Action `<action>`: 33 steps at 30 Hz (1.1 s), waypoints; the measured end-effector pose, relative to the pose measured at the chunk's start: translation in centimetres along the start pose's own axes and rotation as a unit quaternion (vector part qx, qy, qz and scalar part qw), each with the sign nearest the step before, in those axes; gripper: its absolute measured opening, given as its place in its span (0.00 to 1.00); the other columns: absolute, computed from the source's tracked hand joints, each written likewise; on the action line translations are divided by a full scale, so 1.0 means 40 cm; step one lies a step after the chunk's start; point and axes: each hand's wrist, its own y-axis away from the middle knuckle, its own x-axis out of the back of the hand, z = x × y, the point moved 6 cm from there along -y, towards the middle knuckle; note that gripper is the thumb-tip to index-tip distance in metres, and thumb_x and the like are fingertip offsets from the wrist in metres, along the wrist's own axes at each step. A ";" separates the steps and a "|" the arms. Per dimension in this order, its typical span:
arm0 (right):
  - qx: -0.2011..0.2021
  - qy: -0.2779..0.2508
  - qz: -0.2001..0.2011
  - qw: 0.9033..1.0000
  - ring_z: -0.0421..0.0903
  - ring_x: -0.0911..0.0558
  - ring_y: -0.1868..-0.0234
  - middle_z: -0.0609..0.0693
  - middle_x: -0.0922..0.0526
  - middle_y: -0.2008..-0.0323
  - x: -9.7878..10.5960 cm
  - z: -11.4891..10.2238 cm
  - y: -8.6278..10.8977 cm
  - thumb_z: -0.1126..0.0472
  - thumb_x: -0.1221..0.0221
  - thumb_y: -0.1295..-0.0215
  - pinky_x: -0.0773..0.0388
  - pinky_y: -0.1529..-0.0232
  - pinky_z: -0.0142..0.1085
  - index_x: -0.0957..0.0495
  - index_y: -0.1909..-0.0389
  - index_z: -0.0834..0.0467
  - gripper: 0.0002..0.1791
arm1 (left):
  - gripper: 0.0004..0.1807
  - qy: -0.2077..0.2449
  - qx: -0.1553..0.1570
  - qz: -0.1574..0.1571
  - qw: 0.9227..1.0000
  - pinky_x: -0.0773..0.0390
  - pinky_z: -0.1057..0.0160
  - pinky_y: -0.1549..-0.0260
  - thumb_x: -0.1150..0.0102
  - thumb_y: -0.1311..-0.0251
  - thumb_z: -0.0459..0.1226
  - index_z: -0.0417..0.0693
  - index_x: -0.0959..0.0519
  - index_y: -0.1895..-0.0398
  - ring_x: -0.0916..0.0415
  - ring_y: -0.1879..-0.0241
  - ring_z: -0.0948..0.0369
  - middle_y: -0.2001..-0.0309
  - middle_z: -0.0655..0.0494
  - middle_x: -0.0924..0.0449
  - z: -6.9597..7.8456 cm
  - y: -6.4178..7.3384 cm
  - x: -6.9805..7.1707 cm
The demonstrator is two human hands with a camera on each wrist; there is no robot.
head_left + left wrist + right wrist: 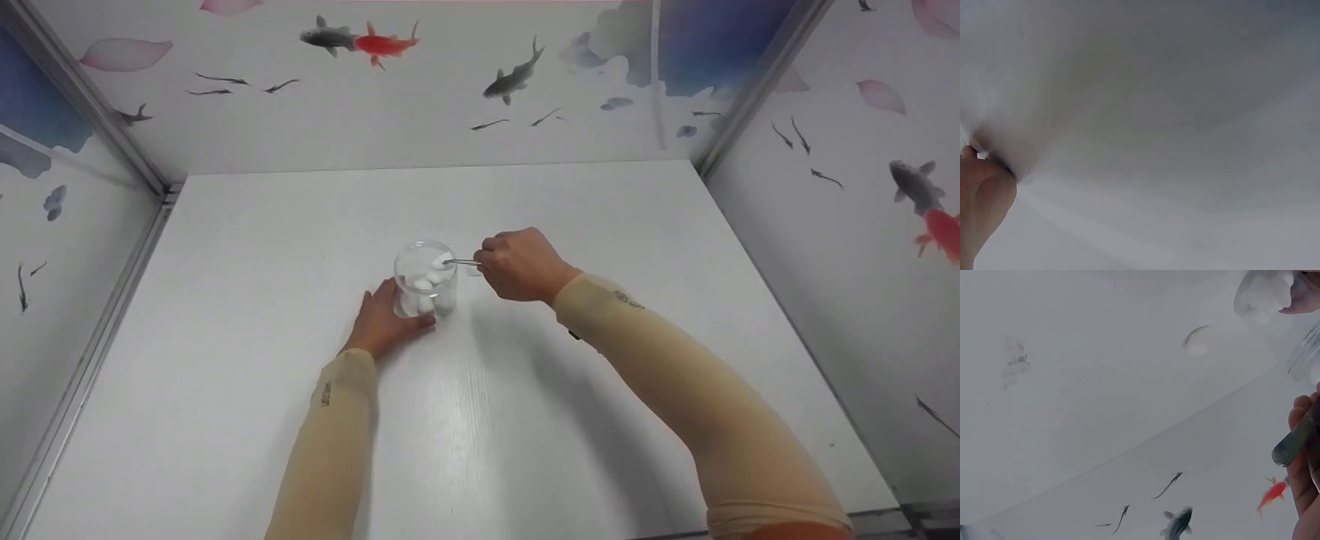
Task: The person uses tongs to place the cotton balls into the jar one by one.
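Note:
A clear round jar (450, 296) stands on the table in the head view, with several white cotton balls (424, 285) inside. My left hand (381, 324) grips the jar low on its left side, thumb across the front. Just to the right, my right hand (525, 262) pinches metal tweezers (465, 262), held nearly level. Their tips meet a white cotton ball (441, 260) at the jar's mouth; whether it is inside or above the rim, I cannot tell. The right wrist view shows the rear end of the tweezers (1293, 445). Only part of the left hand (985, 194) appears in its wrist view.
A small pale thing (474, 271) lies beside the jar, under the tweezers. The white table (262, 247) is bounded by a back wall (435, 120) and side walls printed with fish, with metal rails (90, 367) along the left edge.

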 end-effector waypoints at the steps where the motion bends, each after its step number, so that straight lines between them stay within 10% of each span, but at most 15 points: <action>1: 0.001 0.002 -0.002 1.000 0.46 0.19 0.77 0.49 0.17 0.75 -0.004 -0.002 -0.001 0.64 0.40 0.37 0.20 0.81 0.40 0.13 0.67 0.58 0.06 | 0.58 0.001 0.000 0.000 1.000 0.72 0.56 0.25 0.25 0.53 0.58 0.46 0.43 0.23 0.49 0.25 0.51 0.26 0.48 0.39 0.001 0.000 0.000; 24: -0.031 0.004 0.020 0.999 0.47 0.19 0.76 0.51 0.16 0.74 -0.018 0.062 0.044 0.64 0.38 0.36 0.18 0.80 0.40 0.14 0.65 0.59 0.05 | 0.59 0.014 0.011 0.006 1.000 0.71 0.56 0.25 0.25 0.54 0.58 0.47 0.44 0.23 0.52 0.24 0.51 0.26 0.48 0.40 -0.007 0.005 0.006; 33: -0.062 0.007 -0.066 0.996 0.47 0.18 0.75 0.51 0.16 0.73 -0.101 0.105 0.110 0.63 0.37 0.35 0.17 0.77 0.41 0.13 0.64 0.59 0.05 | 0.57 0.019 0.003 0.002 1.000 0.72 0.58 0.25 0.24 0.53 0.57 0.47 0.43 0.23 0.49 0.25 0.52 0.27 0.49 0.38 0.000 0.003 -0.002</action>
